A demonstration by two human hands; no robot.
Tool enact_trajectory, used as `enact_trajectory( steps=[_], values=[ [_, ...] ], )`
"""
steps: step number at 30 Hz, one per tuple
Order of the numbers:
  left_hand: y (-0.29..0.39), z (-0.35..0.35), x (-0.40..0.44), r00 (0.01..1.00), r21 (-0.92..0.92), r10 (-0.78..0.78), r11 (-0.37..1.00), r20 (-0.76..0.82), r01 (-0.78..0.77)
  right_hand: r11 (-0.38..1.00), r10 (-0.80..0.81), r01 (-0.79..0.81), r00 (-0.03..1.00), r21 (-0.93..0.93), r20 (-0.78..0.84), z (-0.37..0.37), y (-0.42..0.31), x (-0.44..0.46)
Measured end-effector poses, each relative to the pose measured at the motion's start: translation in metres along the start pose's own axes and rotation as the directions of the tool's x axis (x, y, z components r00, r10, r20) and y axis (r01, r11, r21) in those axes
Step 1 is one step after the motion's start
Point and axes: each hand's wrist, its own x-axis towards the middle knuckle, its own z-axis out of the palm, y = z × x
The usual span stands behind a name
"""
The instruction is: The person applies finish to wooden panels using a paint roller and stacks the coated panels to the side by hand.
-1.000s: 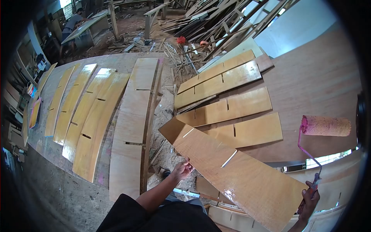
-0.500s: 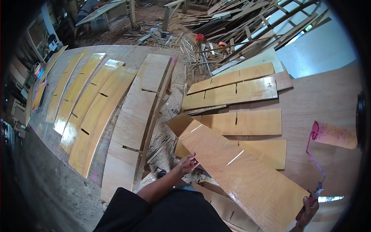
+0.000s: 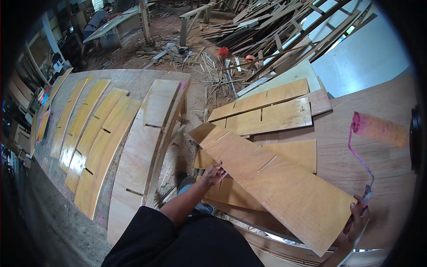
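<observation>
A slotted wooden board (image 3: pixel 284 178) with a yellowish coat slants across in front of me, raised above other boards. My left hand (image 3: pixel 213 174) is closed on its near long edge. At the lower right end, my right hand (image 3: pixel 358 218) grips the handle of a paint roller (image 3: pixel 378 130) and also holds the board's corner. The roller's sleeve is stained pink and orange and points up, away from the board. Under the held board lie more yellow slotted boards (image 3: pixel 302 153), partly hidden by it.
On the left table (image 3: pixel 129 76) lie several coated boards (image 3: pixel 106 164) and paler slotted boards (image 3: pixel 138 155). Two yellow boards (image 3: pixel 280 116) rest on the right-hand plywood sheet (image 3: pixel 364 102). Wood scraps (image 3: pixel 209 66) litter the floor; a person (image 3: pixel 100 20) bends over a far bench.
My view has turned and shifted forward. The held board has moved along with both hands, uncovering more of the boards beneath. A person at the far bench has come further into view.
</observation>
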Motion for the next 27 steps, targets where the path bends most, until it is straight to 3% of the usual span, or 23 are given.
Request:
enact_trajectory(
  steps=[1, 3, 5, 7, 8, 10, 13, 14, 15, 18, 20, 23, 27],
  values=[
    [0.007, 0.012, 0.009, 1.000, 0.005, -0.006, 1.000, 0.007, 0.006, 1.000, 0.005, -0.005, 1.000, -0.016, 0.003, 0.010, -0.005, 0.008],
    [0.021, 0.043, 0.022, 0.987, 0.036, 0.066, 0.997, -0.144, -0.062, 0.999, 0.006, -0.006, 1.000, -0.035, 0.000, 0.026, -0.010, 0.031],
    [0.038, 0.023, 0.062, 0.996, 0.023, 0.075, 0.997, -0.053, -0.073, 0.999, -0.033, 0.032, 0.999, -0.034, -0.018, 0.046, -0.008, 0.058],
    [0.057, 0.003, 0.102, 0.975, -0.044, 0.029, 0.999, 0.218, -0.020, 0.999, -0.037, 0.037, 0.999, -0.027, -0.013, 0.072, -0.019, 0.082],
    [0.067, 0.012, 0.117, 0.974, -0.045, 0.023, 0.999, 0.225, -0.013, 0.999, -0.044, 0.044, 0.999, -0.020, -0.002, 0.087, -0.025, 0.097],
    [0.089, 0.040, 0.142, 0.996, -0.019, 0.069, 0.997, -0.052, -0.071, 0.998, -0.050, 0.049, 0.999, -0.030, -0.018, 0.118, -0.030, 0.129],
    [0.124, 0.058, 0.197, 0.984, -0.028, 0.094, 0.995, -0.153, -0.099, 0.999, -0.012, 0.011, 1.000, -0.041, -0.022, 0.179, -0.058, 0.179],
    [0.131, 0.021, 0.237, 0.995, -0.068, 0.087, 0.994, -0.041, -0.089, 0.998, 0.033, -0.034, 0.999, -0.044, -0.012, 0.200, -0.068, 0.197],
    [0.138, 0.015, 0.264, 0.995, -0.084, 0.085, 0.993, -0.044, -0.088, 0.998, 0.030, -0.030, 1.000, -0.058, -0.005, 0.220, -0.075, 0.220],
    [0.169, 0.021, 0.320, 0.985, -0.123, 0.055, 0.989, -0.164, -0.076, 0.997, 0.016, -0.016, 1.000, -0.070, -0.004, 0.280, -0.089, 0.280],
    [0.187, 0.031, 0.351, 0.940, -0.094, 0.052, 0.992, -0.338, -0.089, 0.998, 0.034, -0.032, 0.999, -0.055, 0.033, 0.317, -0.100, 0.314],
    [0.217, 0.033, 0.387, 0.920, -0.075, 0.046, 0.994, -0.390, -0.082, 0.996, 0.028, -0.024, 0.998, -0.085, 0.048, 0.362, -0.102, 0.360],
    [0.228, 0.020, 0.424, 0.928, -0.260, 0.037, 0.955, -0.372, -0.143, 0.999, 0.050, -0.051, 0.994, 0.002, 0.099, 0.419, -0.099, 0.408]
  ],
)
